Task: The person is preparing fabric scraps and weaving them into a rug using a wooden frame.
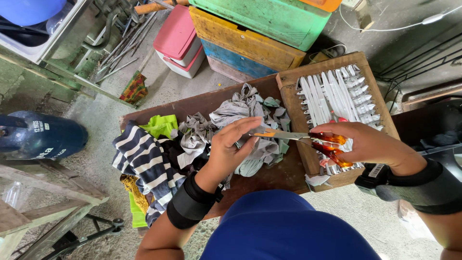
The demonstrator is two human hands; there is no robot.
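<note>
My right hand point(368, 143) grips a pair of scissors point(308, 139) with orange translucent handles, blades pointing left. My left hand point(231, 147) is raised over the table, its fingertips pinching a small orange scrap point(263, 135) at the scissor blade tips. Below both hands lies a heap of grey cloth pieces point(240, 120) on the brown wooden table point(159, 108). Both wrists wear black bands.
A wooden tray point(288, 79) of white folded strips sits at the table's right. Striped navy-white fabric point(144, 161) and lime cloth point(161, 125) lie left. Stacked coloured crates point(250, 43), a pink-lidded box point(178, 41), a blue gas cylinder point(41, 137) and metal rods stand around.
</note>
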